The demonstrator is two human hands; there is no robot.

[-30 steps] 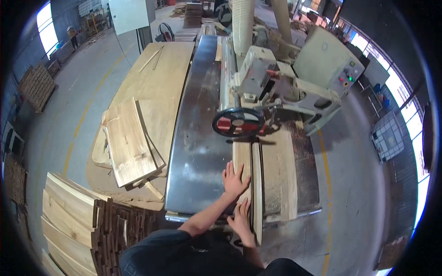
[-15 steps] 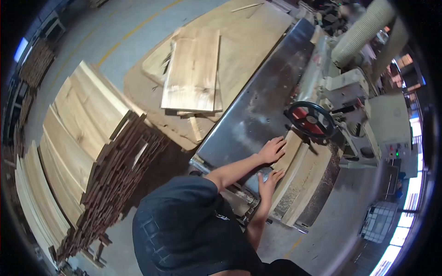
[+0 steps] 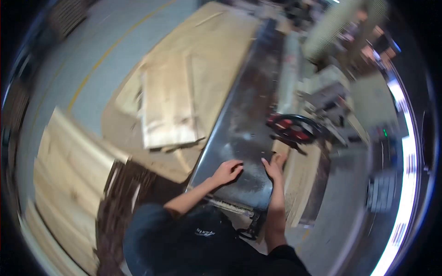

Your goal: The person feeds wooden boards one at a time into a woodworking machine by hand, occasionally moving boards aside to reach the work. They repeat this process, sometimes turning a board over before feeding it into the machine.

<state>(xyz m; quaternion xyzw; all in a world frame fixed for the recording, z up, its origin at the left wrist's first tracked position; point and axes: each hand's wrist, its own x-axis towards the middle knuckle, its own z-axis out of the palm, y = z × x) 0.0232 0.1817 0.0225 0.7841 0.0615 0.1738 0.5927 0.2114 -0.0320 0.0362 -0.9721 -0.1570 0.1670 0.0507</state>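
Observation:
My left hand (image 3: 226, 172) hovers above the dark metal machine table (image 3: 244, 138), fingers loosely bent and apart, with nothing in it. Further right, my right hand (image 3: 276, 166) rests its fingers at the near end of a narrow wooden board (image 3: 280, 148), thumb spread away. That board points toward the machine, its far part hidden below the black handwheel (image 3: 295, 129) with the red centre. Beside my right hand runs a wider wooden strip (image 3: 301, 177) along the table's right side. Motion blurs parts of the view.
Several planks (image 3: 168, 101) lie on a large wooden sheet (image 3: 212, 50) left of the machine. A tall stack of boards (image 3: 73, 165) stands at the lower left. A ribbed hose (image 3: 329, 34) rises at the upper right. Sawdust lies along the right edge.
My left hand has come off the board and moved left over the metal table. My right hand has moved forward with the board, which now reaches further under the handwheel. The view has turned.

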